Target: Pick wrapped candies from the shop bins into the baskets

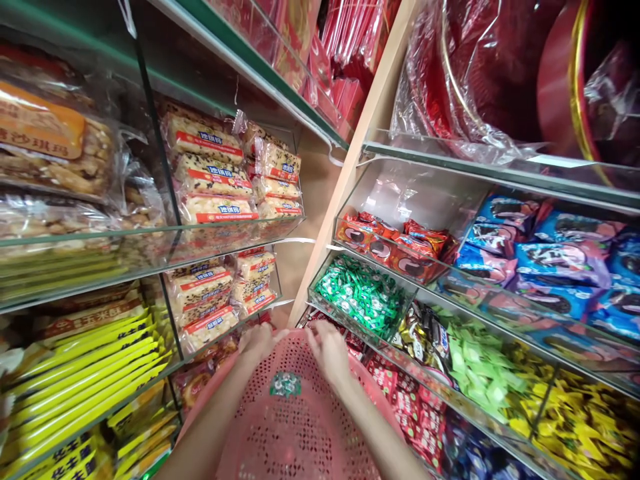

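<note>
yellow-wrapped snack packets (85, 373) are shelved on glass at eight o'clock. at six o'clock, the rim of a pink perforated plastic basket (300, 433) is grasped by the left hand (257, 345) and the right hand (327, 351). green-wrapped sweets (364, 295) are binned at four o'clock, blue-wrapped biscuit packets (565, 260) at three.

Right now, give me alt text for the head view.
Left hand and right hand rest on the rim of a pink perforated plastic basket in a shop aisle, between glass shelves of packaged snack bars, green-wrapped sweets and blue biscuit packs.
</note>
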Tool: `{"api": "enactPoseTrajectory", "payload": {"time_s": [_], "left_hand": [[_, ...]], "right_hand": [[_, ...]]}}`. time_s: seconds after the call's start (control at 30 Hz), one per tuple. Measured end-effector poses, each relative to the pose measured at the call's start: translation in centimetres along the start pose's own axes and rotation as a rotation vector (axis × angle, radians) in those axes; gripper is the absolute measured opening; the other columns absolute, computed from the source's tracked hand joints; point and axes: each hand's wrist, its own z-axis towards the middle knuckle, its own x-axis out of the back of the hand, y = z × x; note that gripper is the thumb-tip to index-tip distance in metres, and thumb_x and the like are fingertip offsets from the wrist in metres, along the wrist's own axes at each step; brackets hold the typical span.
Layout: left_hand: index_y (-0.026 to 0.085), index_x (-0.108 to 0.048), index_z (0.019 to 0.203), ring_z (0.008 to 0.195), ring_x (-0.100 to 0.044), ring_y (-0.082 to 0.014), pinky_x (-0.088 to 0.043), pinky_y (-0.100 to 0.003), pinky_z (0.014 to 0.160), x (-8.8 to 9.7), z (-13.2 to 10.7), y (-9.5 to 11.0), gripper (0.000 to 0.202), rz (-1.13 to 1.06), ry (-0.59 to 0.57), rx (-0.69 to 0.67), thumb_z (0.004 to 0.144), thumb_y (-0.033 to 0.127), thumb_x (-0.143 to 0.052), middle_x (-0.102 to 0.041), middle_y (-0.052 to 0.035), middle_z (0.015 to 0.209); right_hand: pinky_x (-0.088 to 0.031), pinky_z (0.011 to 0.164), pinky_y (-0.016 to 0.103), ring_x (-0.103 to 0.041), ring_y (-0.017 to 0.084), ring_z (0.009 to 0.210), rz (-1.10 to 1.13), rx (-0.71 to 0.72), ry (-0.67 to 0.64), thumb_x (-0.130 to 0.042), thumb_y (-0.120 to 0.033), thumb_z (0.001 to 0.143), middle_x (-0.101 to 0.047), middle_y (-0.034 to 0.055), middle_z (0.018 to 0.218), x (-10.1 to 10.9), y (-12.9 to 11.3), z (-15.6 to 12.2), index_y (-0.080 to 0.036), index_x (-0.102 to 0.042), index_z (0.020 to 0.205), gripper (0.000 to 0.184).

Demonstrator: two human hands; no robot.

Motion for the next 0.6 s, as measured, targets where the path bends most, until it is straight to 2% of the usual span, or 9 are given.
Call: {"api": "enactPoseTrajectory", "payload": {"time_s": [0.07, 0.13, 0.23, 0.4, 0.6], "left_hand": [[0.015, -0.067, 0.09, 0.1, -0.061, -0.0358, -0.046, -0.043, 0.081, 0.0, 0.0, 0.0, 0.069, -0.005, -0.004, 0.003, 0.075, 0.072, -0.03, -0.067, -0.0197, 0.105], [0.016, -0.067, 0.089, 0.1, -0.061, -0.0353, -0.046, -0.043, 0.081, 0.0, 0.0, -0.1, 0.067, -0.009, -0.011, 0.0, 0.077, 0.07, -0.03, -0.067, -0.0191, 0.104], [0.015, -0.067, 0.091, 0.099, -0.061, -0.0354, -0.046, -0.043, 0.081, -0.1, 0.0, -0.3, 0.068, -0.015, -0.014, 0.0, 0.078, 0.069, -0.028, -0.068, -0.0198, 0.102], [0.013, -0.066, 0.093, 0.1, -0.061, -0.0363, -0.046, -0.043, 0.081, -0.3, 0.1, -0.5, 0.072, -0.02, 0.005, -0.008, 0.078, 0.07, -0.027, -0.067, -0.0217, 0.101], [0.014, -0.067, 0.093, 0.1, -0.06, -0.0358, -0.045, -0.042, 0.081, -0.1, 0.1, -0.4, 0.072, -0.026, 0.009, -0.018, 0.078, 0.07, -0.025, -0.067, -0.0209, 0.101]], "right_hand": [[-0.039, 0.076, 0.027, -0.056, 0.018, 0.085, -0.015, 0.057, 0.121, -0.036, -0.026, 0.091, -0.063, 0.0066, 0.09, 2.9, 0.4, 1.7, -0.019, -0.059, 0.094, 0.024], [-0.039, 0.076, 0.029, -0.054, 0.02, 0.087, -0.094, 0.055, 0.207, -0.038, -0.024, 0.09, -0.062, 0.0071, 0.091, 5.4, 1.5, 3.4, -0.018, -0.059, 0.097, 0.023], [-0.039, 0.074, 0.03, -0.051, 0.021, 0.086, -0.253, 0.047, 0.212, -0.041, -0.019, 0.088, -0.06, 0.0077, 0.089, 7.6, 3.7, 5.3, -0.018, -0.062, 0.099, 0.024], [-0.038, 0.071, 0.029, -0.049, 0.02, 0.085, -0.352, 0.136, 0.074, -0.045, -0.013, 0.084, -0.057, 0.0068, 0.091, 7.8, 6.0, 6.8, -0.023, -0.065, 0.101, 0.028], [-0.036, 0.069, 0.029, -0.048, 0.02, 0.085, -0.387, 0.192, 0.052, -0.049, -0.016, 0.084, -0.056, 0.0066, 0.092, 7.8, 5.8, 7.0, -0.024, -0.066, 0.1, 0.024]]}}
